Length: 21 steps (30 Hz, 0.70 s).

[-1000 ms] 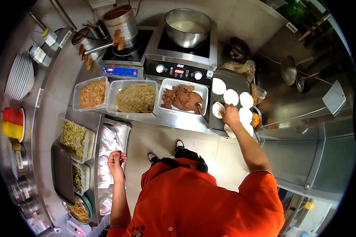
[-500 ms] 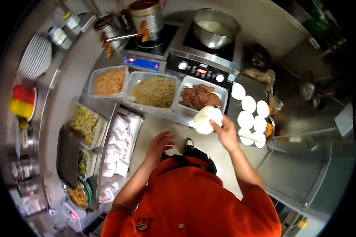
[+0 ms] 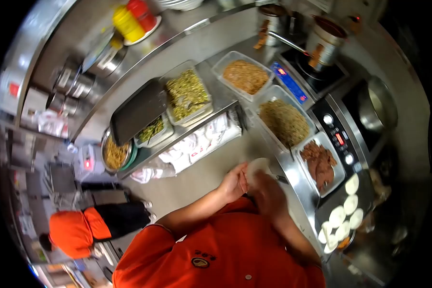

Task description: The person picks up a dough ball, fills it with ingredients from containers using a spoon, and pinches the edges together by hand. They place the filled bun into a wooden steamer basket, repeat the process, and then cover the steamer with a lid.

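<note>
A round white dough wrapper (image 3: 258, 166) is between my two hands, in front of my torso. My left hand (image 3: 234, 183) is closed, with its curled fingers at the wrapper's edge. My right hand (image 3: 270, 193) overlaps the lower part of the wrapper and is smeared by motion, its fingers hidden. A small dark shape shows just beside it. On a dark tray (image 3: 359, 189) to the right lie several more dough wrappers (image 3: 337, 217). Nearest my right hand on the counter is a white tub (image 3: 332, 185) of brown minced meat (image 3: 319, 163).
Tubs of greenish filling (image 3: 284, 122), orange-brown filling (image 3: 246, 77) and chopped greens (image 3: 187, 93) line the counter. Beyond stand induction cookers (image 3: 338, 139) and a steel pot (image 3: 377, 105). White sacks (image 3: 201, 144) lie below. A co-worker (image 3: 77, 230) in orange is at lower left.
My view has turned left, bringing the co-worker into sight. My right hand has brought the dough wrapper from beside the meat tub to my left hand, which has closed.
</note>
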Motion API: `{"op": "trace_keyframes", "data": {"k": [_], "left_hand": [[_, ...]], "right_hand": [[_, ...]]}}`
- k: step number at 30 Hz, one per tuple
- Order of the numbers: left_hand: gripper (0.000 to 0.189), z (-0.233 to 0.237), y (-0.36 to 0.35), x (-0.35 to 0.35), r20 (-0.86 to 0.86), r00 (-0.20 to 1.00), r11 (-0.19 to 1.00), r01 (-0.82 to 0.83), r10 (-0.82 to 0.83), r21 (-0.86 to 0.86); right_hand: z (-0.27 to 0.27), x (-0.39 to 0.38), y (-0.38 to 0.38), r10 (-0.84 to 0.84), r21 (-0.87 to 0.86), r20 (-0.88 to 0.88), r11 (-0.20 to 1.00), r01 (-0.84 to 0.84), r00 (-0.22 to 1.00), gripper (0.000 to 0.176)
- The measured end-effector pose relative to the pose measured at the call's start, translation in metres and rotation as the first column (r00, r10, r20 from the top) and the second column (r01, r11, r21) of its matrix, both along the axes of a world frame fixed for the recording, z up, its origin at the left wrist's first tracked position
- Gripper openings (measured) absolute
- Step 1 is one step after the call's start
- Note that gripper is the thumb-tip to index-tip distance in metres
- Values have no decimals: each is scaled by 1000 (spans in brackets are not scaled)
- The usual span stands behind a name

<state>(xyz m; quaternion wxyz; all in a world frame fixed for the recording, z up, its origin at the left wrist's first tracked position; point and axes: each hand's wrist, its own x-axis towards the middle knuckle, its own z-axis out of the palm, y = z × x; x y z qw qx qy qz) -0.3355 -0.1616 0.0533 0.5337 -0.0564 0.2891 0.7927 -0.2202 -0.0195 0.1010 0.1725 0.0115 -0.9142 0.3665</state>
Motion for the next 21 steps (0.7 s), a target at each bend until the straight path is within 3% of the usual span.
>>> {"op": "trace_keyframes", "data": {"k": [1, 3, 5, 6, 7, 9, 11, 12, 13, 17, 19, 21], "left_hand": [[52, -12, -11, -6, 305, 952, 952, -69, -26, 298], [62, -19, -34, -15, 343, 936, 950, -177, 82, 257], [60, -1, -61, -29, 289, 915, 953, -301, 281, 24], [60, -3, -76, -37, 327, 890, 919, -373, 317, 125], [60, 4, -92, -47, 334, 884, 913, -387, 326, 132], [58, 22, -121, -69, 172, 826, 827, -556, 537, 86], [53, 36, -140, -101, 340, 694, 708, -698, 634, 103], [51, 34, -147, -116, 268, 694, 714, -699, 668, 31], [53, 36, -150, -135, 353, 706, 721, -683, 614, 114], [52, -14, -172, -193, 402, 852, 862, -449, 335, 233], [50, -29, -176, -213, 135, 922, 846, -387, 363, 368], [47, -20, -168, -233, 116, 912, 832, -406, 393, 377]], "right_hand": [[-1, -19, -14, 219, 108, -23, 971, -215, 975, 35], [8, -35, -35, 306, 130, 91, 940, -316, 948, 36], [4, -57, -45, 385, -96, 69, 921, -378, 920, 31], [5, -70, -47, 352, -198, 46, 920, -337, 935, 29], [5, -87, -49, 365, -191, 54, 917, -350, 929, 29], [4, -124, -49, 270, -241, 93, 940, -241, 958, 26], [2, -163, -58, 209, -221, 111, 958, -180, 972, 24], [-4, -181, -62, 219, -320, 166, 934, -158, 961, 24], [-6, -198, -66, 232, -415, 219, 901, -125, 948, 24], [-1, -250, -76, 179, -360, 357, 932, -42, 917, 21], [-1, -259, -68, 103, -334, 394, 942, 38, 913, 23], [-8, -263, -51, -28, -242, 418, 960, 141, 908, 25]]}}
